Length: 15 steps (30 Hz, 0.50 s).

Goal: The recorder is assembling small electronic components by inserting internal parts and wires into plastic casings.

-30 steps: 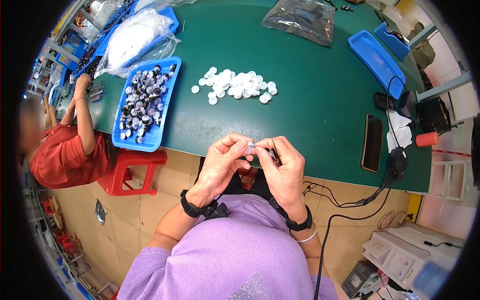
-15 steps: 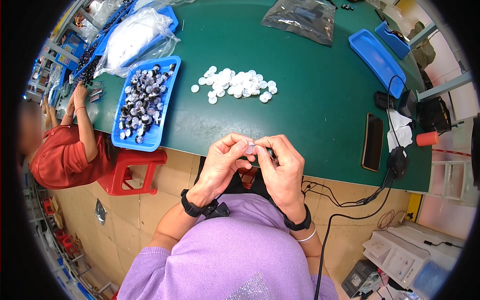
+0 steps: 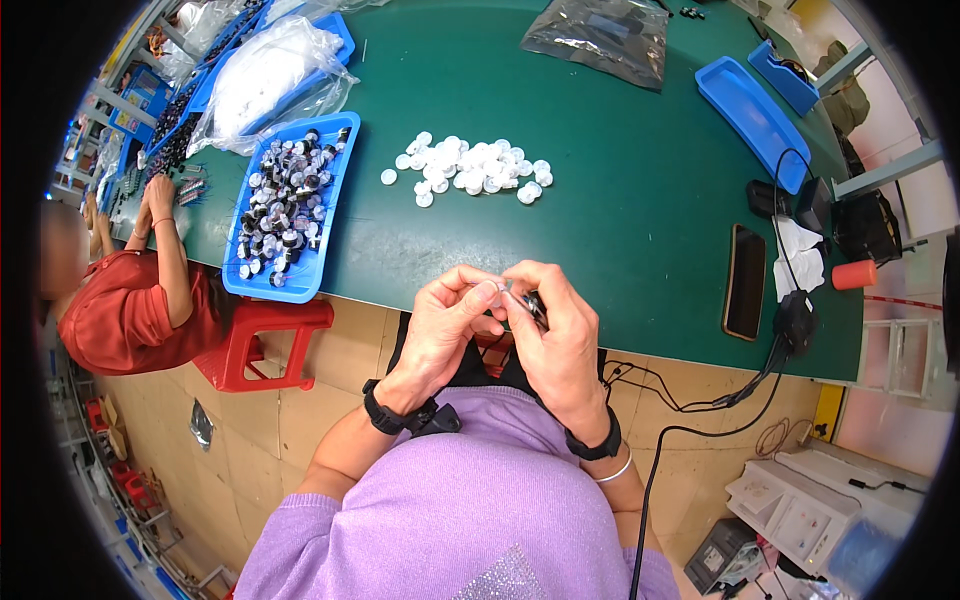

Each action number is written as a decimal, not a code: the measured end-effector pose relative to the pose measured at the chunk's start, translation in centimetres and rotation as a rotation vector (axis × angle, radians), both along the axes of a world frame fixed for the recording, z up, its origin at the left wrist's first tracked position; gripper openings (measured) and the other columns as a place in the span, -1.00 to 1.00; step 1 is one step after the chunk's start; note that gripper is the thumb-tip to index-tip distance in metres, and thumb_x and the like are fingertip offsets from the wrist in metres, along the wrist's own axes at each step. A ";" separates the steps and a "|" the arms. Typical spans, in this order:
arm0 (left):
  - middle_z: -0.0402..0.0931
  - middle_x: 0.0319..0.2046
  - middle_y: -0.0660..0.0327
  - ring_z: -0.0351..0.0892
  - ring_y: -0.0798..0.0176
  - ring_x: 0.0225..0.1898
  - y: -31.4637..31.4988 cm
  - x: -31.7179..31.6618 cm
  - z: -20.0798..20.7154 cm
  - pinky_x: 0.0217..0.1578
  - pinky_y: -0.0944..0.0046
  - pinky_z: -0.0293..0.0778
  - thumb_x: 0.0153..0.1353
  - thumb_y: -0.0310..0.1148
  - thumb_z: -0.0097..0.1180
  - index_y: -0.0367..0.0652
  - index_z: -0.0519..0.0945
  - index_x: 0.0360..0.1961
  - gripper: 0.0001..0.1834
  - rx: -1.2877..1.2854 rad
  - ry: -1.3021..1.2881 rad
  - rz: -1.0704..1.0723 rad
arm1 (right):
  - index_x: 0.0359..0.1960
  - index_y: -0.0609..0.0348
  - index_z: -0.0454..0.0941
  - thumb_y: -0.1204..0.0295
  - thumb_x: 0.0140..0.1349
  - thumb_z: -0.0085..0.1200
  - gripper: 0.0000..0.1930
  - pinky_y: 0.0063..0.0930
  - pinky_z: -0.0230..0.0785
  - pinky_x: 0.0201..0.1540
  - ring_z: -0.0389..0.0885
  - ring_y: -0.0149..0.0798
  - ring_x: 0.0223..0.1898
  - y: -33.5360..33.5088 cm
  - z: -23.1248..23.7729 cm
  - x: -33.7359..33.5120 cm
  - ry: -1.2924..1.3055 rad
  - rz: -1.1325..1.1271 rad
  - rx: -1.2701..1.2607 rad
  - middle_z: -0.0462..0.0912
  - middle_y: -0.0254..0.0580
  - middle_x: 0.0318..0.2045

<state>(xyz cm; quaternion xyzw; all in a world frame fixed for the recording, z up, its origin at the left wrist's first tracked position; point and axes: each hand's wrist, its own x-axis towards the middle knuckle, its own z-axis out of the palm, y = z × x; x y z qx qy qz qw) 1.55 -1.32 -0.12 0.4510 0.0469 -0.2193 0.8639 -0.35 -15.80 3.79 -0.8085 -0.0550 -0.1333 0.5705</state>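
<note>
Just past the green table's near edge, my hands meet fingertip to fingertip. Thumb and fingers of my left hand (image 3: 450,312) are closed on a small clear plastic cap (image 3: 503,288), largely covered by fingertips. My right hand (image 3: 555,330) pinches at the same spot from the other side. Tucked behind its thumb is a small dark part (image 3: 538,310), mostly hidden by the fingers. Farther off lies a loose pile of white translucent round caps (image 3: 485,165). To the left, a blue tray (image 3: 318,270) holds many small black parts with clear caps and thin leads.
Bags of white parts (image 3: 265,75) lie at the far left, and a grey plastic bag (image 3: 600,40) at the back. On the right are a blue tray (image 3: 735,110), a phone (image 3: 744,282) and cables (image 3: 796,325). A co-worker in red (image 3: 135,310) sits left, by a red stool (image 3: 265,345).
My right hand has turned slightly and shifted a little left, its fingers closing farther over the clear cap, which shows less now. My left hand has barely moved.
</note>
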 end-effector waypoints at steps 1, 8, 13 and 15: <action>0.59 -0.34 0.21 0.57 0.45 -0.33 0.0 0.0 0.2 -0.36 0.47 0.57 0.25 -0.39 0.13 -0.24 0.53 -0.20 -0.83 0.009 -0.013 0.010 | -0.21 0.21 0.44 0.64 0.10 0.13 -0.77 -0.41 0.44 -0.42 0.59 -0.23 -0.48 -0.1 0.1 0.0 0.035 0.005 0.030 0.55 -0.16 -0.42; 0.57 -0.29 0.16 0.57 0.38 -0.29 0.2 0.3 0.9 -0.27 0.42 0.54 0.18 -0.48 0.17 -0.27 0.49 -0.17 -0.80 0.088 -0.132 0.064 | -0.32 0.25 0.44 0.58 0.14 0.15 -0.87 -0.52 0.28 -0.57 0.47 -0.51 -0.57 -1.2 -0.7 -0.1 0.207 0.070 0.095 0.51 -0.24 -0.51; 0.53 -0.24 0.15 0.53 0.36 -0.20 -0.6 -0.2 1.2 -0.18 0.38 0.53 0.11 -0.57 0.21 -0.30 0.51 -0.19 -0.77 0.200 -0.313 0.115 | -0.37 0.24 0.41 0.57 0.19 0.11 -0.90 -0.55 0.16 -0.70 0.36 -0.54 -0.74 -0.9 -0.7 -0.1 0.142 0.066 0.098 0.43 -0.31 -0.71; 0.48 -0.19 0.14 0.50 0.34 -0.15 -0.6 -0.2 1.1 -0.11 0.36 0.50 0.08 -0.62 0.21 -0.33 0.53 -0.22 -0.79 0.228 -0.366 0.103 | -0.36 0.22 0.39 0.57 0.20 0.10 -0.89 -0.56 0.14 -0.72 0.34 -0.55 -0.76 -0.6 -0.8 -0.2 0.132 0.046 0.122 0.41 -0.33 -0.73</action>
